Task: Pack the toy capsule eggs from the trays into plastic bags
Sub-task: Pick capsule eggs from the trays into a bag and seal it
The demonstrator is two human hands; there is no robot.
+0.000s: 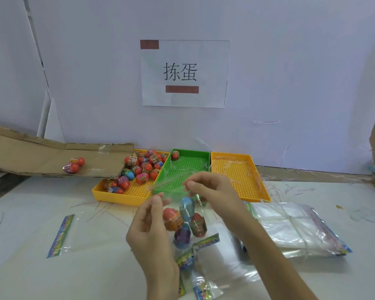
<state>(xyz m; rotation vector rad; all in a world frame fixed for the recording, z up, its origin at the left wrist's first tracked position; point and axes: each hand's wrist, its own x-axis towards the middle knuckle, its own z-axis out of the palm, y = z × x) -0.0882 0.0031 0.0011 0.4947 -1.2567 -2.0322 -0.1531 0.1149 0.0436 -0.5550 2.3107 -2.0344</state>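
Capsule eggs in the bag [187, 205]: four show through the clear film. A blue one sits on top, a red-orange one to its left, a red-and-green one to its right and a purple one lowest. They hang bunched together between the two hands, over the near part of the table [30, 213].
Left hand [149, 230]: the thumb and forefinger are pinched narrow on the upper left edge of the bag, and the other fingers curl loosely beside the eggs.
Right hand [214, 195]: the thumb and forefinger pinch the upper right edge, higher and farther off than the left hand's grip.
Plastic bag [173, 191]: clear, held up with its top edge stretched between the two pinches.
Printed strip [200, 242]: colourful, just below the eggs. Whether it belongs to the held bag I cannot tell.
Green tray [182, 152]: just behind the hands, with a single egg [175, 154] in its far left corner.
Left yellow tray [117, 197]: touches the green tray's left side, with loose eggs [143, 167] piled mostly in its far half.
Right yellow tray [258, 191]: touches the green tray's right side, with thin clear strands lying on it.
Cardboard [41, 156]: far left, with two red eggs [74, 165] resting on it, touching each other.
Stack of bags [294, 228]: near right, tied with a pale band.
Flat bag [61, 234]: near left, lying alone on the table.
Paper sign [185, 73]: on the far wall, above the trays.
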